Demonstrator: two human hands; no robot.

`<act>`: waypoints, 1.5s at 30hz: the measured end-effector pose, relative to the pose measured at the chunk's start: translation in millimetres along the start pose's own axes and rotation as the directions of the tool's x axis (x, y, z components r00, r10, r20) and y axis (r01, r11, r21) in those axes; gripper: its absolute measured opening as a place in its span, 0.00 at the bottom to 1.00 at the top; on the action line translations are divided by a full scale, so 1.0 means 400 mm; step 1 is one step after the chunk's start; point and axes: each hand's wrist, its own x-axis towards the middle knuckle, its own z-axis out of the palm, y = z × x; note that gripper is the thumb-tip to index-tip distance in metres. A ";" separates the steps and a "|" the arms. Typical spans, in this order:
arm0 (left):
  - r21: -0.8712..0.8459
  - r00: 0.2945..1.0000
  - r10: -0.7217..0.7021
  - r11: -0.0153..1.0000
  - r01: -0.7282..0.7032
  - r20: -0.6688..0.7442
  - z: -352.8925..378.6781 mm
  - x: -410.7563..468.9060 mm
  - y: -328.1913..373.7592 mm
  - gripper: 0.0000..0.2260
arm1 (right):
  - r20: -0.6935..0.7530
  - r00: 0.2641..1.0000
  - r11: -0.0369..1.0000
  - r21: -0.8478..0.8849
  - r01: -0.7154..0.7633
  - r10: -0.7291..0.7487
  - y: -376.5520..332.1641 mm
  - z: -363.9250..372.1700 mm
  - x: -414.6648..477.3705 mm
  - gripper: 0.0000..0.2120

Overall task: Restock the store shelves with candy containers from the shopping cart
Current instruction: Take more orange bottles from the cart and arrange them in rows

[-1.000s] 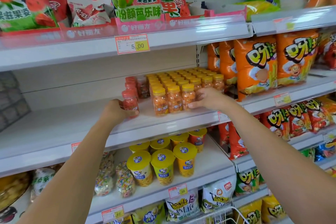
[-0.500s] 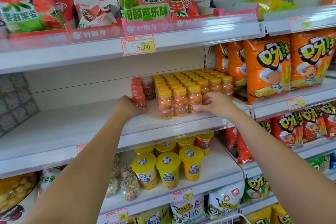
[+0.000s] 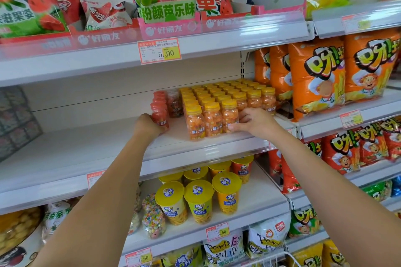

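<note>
In the centre of the frame, the left hand (image 3: 148, 125) is closed around a red-capped bottle (image 3: 160, 112), which stands at the front of a short row of the same bottles on the middle shelf (image 3: 86, 147). The fingers wrap the lower body of the bottle, and its cap and shoulder stay free above the hand.

A little to the right, the right hand (image 3: 255, 122) has its fingers bent around the front and right side of a yellow-capped bottle (image 3: 229, 115). This bottle is the front right corner of a block of yellow-capped bottles (image 3: 219, 97), which stand upright and touch each other. The thumb of this hand is hidden, so how firm the hold is cannot be told.

The bottles look like small clear plastic jars filled with candy, so they are probably light and stiff, and not easy to break. The smooth wall and the label may be a little slippery. They are narrow for their height, so a push near the cap could tip one and knock over its neighbours. The safer place to hold is low on the body, as the left hand does now, and to slide the bottle on the shelf.

At the bottom right, only a piece of white wire of the cart (image 3: 288, 254) shows
</note>
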 end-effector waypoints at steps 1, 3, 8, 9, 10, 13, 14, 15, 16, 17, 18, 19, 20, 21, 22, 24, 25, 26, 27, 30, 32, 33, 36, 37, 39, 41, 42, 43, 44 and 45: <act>0.010 1.000 0.002 1.000 -0.002 0.001 -0.001 0.000 0.000 0.10 | 0.002 1.000 1.000 0.002 -0.003 0.003 -0.002 0.000 -0.001 0.17; 0.011 1.000 -0.002 1.000 0.001 0.006 -0.002 -0.001 0.000 0.10 | 0.010 1.000 1.000 -0.002 -0.010 0.010 -0.006 -0.001 -0.003 0.16; 0.034 1.000 -0.009 0.999 0.008 0.014 -0.005 -0.006 -0.006 0.11 | 0.005 1.000 1.000 -0.003 -0.021 0.021 -0.011 -0.002 -0.008 0.19; 0.036 1.000 -0.020 0.999 0.019 0.017 -0.006 -0.009 -0.004 0.11 | -0.011 1.000 1.000 0.000 -0.030 0.030 -0.012 -0.001 -0.011 0.21; 0.057 0.999 -0.030 0.998 0.029 0.019 -0.008 -0.014 0.001 0.12 | -0.033 0.998 0.999 0.008 -0.044 0.044 -0.013 0.000 -0.016 0.24; 0.145 0.999 -0.033 0.989 0.033 -0.005 -0.021 -0.058 0.032 0.14 | -0.150 0.988 0.997 0.075 -0.025 0.036 -0.022 0.014 -0.038 0.29; 0.141 1.000 -0.009 0.990 0.012 -0.023 -0.020 -0.084 0.039 0.11 | -0.213 0.977 0.994 0.112 0.013 0.011 -0.021 0.024 -0.056 0.27; 0.112 0.997 0.048 0.993 -0.040 -0.066 -0.024 -0.108 0.045 0.09 | -0.284 0.958 0.989 0.133 0.070 -0.030 -0.025 0.029 -0.071 0.25; 0.088 0.983 0.127 0.989 -0.116 -0.131 -0.022 -0.144 0.048 0.10 | -0.341 0.937 0.983 0.135 0.128 -0.075 -0.027 0.035 -0.095 0.22; 0.062 0.956 0.212 0.977 -0.203 -0.201 -0.013 -0.189 0.044 0.12 | -0.375 0.920 0.977 0.125 0.175 -0.117 -0.027 0.041 -0.124 0.19; 0.025 0.919 0.291 0.955 -0.295 -0.266 -0.001 -0.243 0.036 0.11 | -0.374 0.914 0.971 0.113 0.211 -0.155 -0.023 0.049 -0.155 0.16; -0.016 0.885 0.348 0.928 -0.371 -0.309 0.015 -0.297 0.022 0.10 | -0.341 0.921 0.966 0.109 0.236 -0.187 -0.016 0.057 -0.187 0.15; -0.041 0.867 0.381 0.909 -0.415 -0.322 0.036 -0.352 0.005 0.11 | -0.289 0.934 0.962 0.108 0.249 -0.210 -0.003 0.069 -0.220 0.15; -0.047 0.869 0.395 0.903 -0.427 -0.299 0.060 -0.405 -0.018 0.14 | -0.223 0.951 0.965 0.102 0.243 -0.216 0.015 0.082 -0.254 0.16; -0.048 0.888 0.390 0.910 -0.413 -0.242 0.087 -0.452 -0.042 0.17 | -0.145 0.968 0.971 0.091 0.220 -0.206 0.034 0.098 -0.289 0.18; -0.031 0.929 0.357 0.932 -0.362 -0.103 0.148 -0.530 -0.106 0.19 | -0.006 0.989 0.987 0.068 0.149 -0.148 0.081 0.130 -0.359 0.18; -0.024 0.942 0.333 0.942 -0.334 -0.042 0.180 -0.558 -0.143 0.20 | 0.047 0.994 0.993 0.066 0.097 -0.100 0.111 0.146 -0.393 0.17; -0.028 0.951 0.309 0.951 -0.309 0.016 0.211 -0.584 -0.179 0.21 | 0.096 0.995 0.997 0.072 0.030 -0.037 0.146 0.162 -0.426 0.17; -0.037 0.956 0.283 0.959 -0.280 0.078 0.241 -0.607 -0.216 0.21 | 0.144 0.989 0.996 0.073 -0.043 0.033 0.182 0.179 -0.458 0.16; -0.034 0.946 0.176 0.984 -0.173 0.274 0.328 -0.659 -0.307 0.21 | 0.240 0.948 0.976 0.012 -0.216 0.207 0.299 0.230 -0.541 0.11; 0.001 0.912 0.088 0.995 -0.096 0.400 0.394 -0.684 -0.364 0.17 | 0.281 0.904 0.946 -0.060 -0.320 0.324 0.375 0.267 -0.592 0.11; 0.010 0.886 0.048 0.998 -0.059 0.461 0.426 -0.693 -0.392 0.13 | 0.310 0.871 0.924 -0.098 -0.370 0.382 0.409 0.286 -0.619 0.12; 0.060 0.824 -0.082 0.996 0.059 0.560 0.516 -0.714 -0.456 0.05 | 0.405 0.773 0.873 -0.222 -0.434 0.488 0.502 0.351 -0.696 0.17; 0.088 0.807 -0.114 0.993 0.077 0.579 0.546 -0.717 -0.474 0.10 | 0.419 0.758 0.866 -0.235 -0.442 0.500 0.525 0.372 -0.721 0.18; 0.160 0.779 -0.155 0.984 0.071 0.607 0.595 -0.714 -0.496 0.18 | 0.444 0.741 0.863 -0.221 -0.455 0.504 0.554 0.416 -0.766 0.19; 0.216 0.756 -0.186 0.974 0.060 0.628 0.632 -0.705 -0.508 0.21 | 0.482 0.726 0.869 -0.216 -0.445 0.491 0.564 0.460 -0.799 0.17; 0.240 0.748 -0.196 0.969 0.051 0.633 0.649 -0.697 -0.515 0.22 | 0.503 0.713 0.870 -0.217 -0.443 0.488 0.564 0.481 -0.812 0.17; 0.265 0.741 -0.211 0.963 0.046 0.638 0.664 -0.689 -0.524 0.22 | 0.526 0.704 0.875 -0.213 -0.434 0.477 0.561 0.502 -0.821 0.16; 0.287 0.733 -0.223 0.957 0.040 0.643 0.678 -0.680 -0.533 0.22 | 0.547 0.698 0.883 -0.211 -0.419 0.462 0.555 0.523 -0.828 0.15; 0.305 0.725 -0.242 0.951 0.046 0.645 0.690 -0.671 -0.541 0.22 | 0.565 0.698 0.894 -0.202 -0.400 0.440 0.549 0.545 -0.832 0.14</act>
